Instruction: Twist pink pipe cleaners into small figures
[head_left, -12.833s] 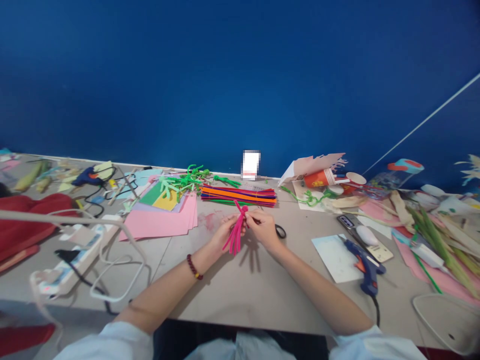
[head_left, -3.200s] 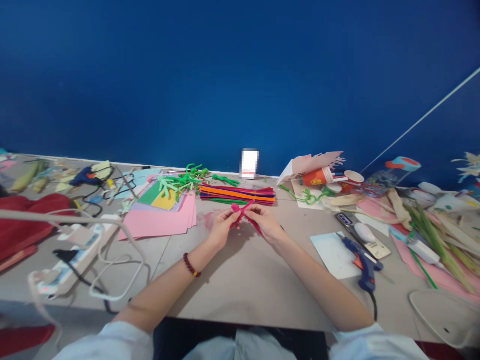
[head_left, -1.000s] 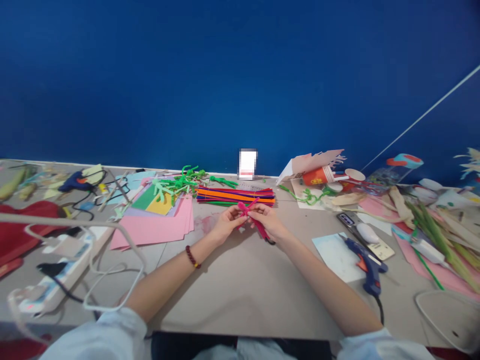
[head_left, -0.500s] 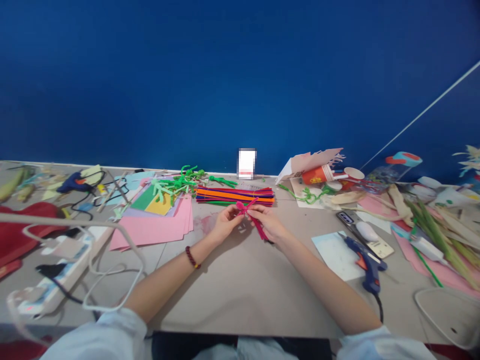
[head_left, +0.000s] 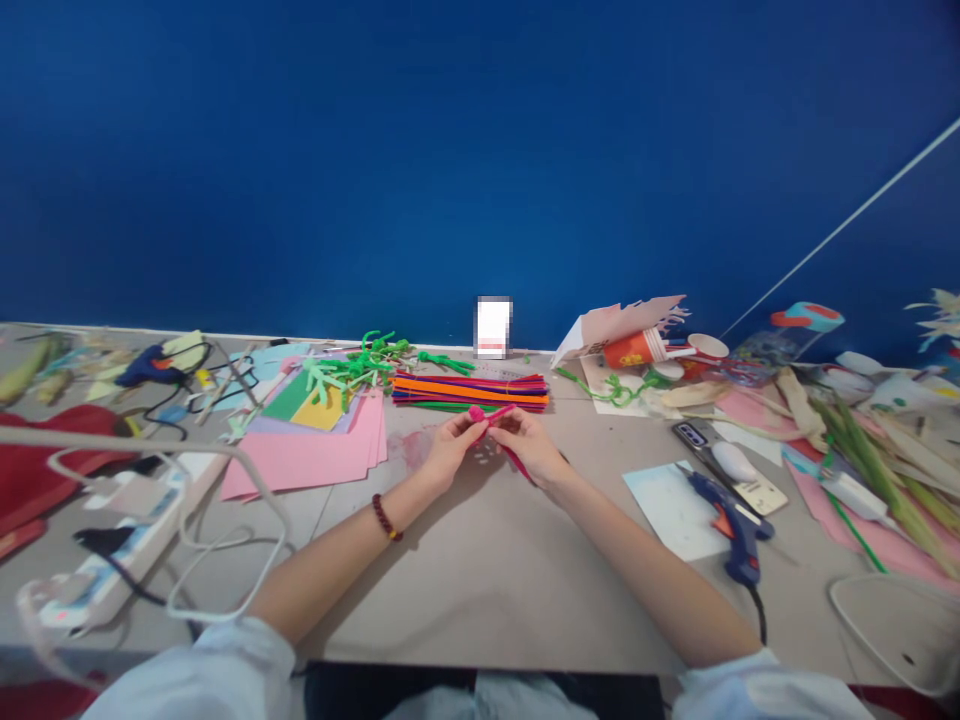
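A magenta pipe cleaner (head_left: 499,416) sits between the left hand (head_left: 448,452) and right hand (head_left: 530,447), held above the worktop (head_left: 480,590). The fingers (head_left: 469,430) of both hands pinch it together, its curled knot just beyond the left fingertips and its tail dropping past the right hand. A bundle of coloured pipe cleaners (head_left: 469,393) lies just beyond.

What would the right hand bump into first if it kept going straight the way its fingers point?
The right hand points up and to the left, so it meets the hot-pink pipe cleaner first; its fingertips touch it. The left hand seems next, though depth is hard to judge.
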